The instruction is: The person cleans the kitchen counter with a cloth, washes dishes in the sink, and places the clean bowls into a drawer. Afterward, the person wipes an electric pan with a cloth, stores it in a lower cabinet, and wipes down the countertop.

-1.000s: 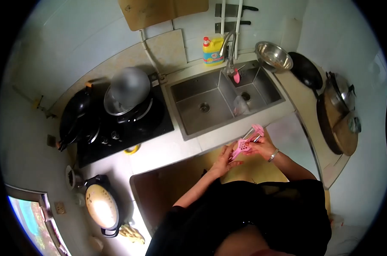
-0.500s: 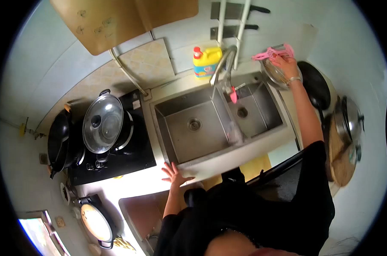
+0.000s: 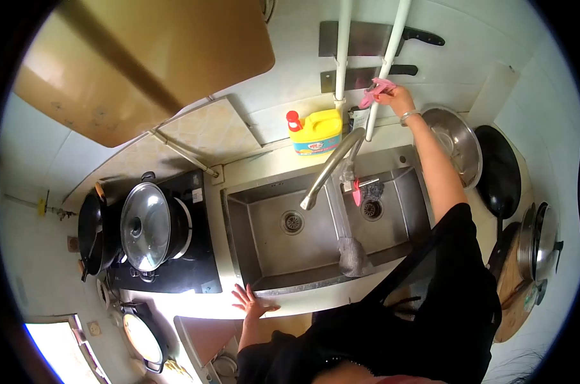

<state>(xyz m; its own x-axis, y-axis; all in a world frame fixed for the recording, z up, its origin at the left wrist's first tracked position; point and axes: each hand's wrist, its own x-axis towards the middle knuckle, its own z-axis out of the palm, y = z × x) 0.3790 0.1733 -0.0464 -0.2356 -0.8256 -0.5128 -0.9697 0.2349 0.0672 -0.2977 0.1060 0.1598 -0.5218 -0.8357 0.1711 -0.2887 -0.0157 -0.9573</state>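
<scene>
My right hand (image 3: pixel 399 99) is raised near the wall behind the sink, its fingers closed on a pink perforated plastic tool (image 3: pixel 376 91) whose exact kind I cannot make out. It is in front of a white vertical pipe, just below the hanging knives. Fingers spread, my left hand (image 3: pixel 253 303) rests on the counter edge at the front left of the double sink (image 3: pixel 283 246). A steel basin (image 3: pixel 455 144) stands near my right forearm. The yellow detergent jug (image 3: pixel 317 131) is left of the pink tool, behind the faucet (image 3: pixel 331 169).
A grey cloth (image 3: pixel 352 257) hangs over the sink divider, and a small pink-ended tool (image 3: pixel 356 192) lies by the right bowl. To the left, a lidded pot (image 3: pixel 146 227) and a dark wok (image 3: pixel 91 233) occupy the stove. Knives (image 3: pixel 360 40) hang on the wall; a black pan (image 3: pixel 497 169) stands right.
My right hand has moved left with the pink tool, from above the steel basin to the wall pipes. The view has shifted; my left hand stays on the counter edge.
</scene>
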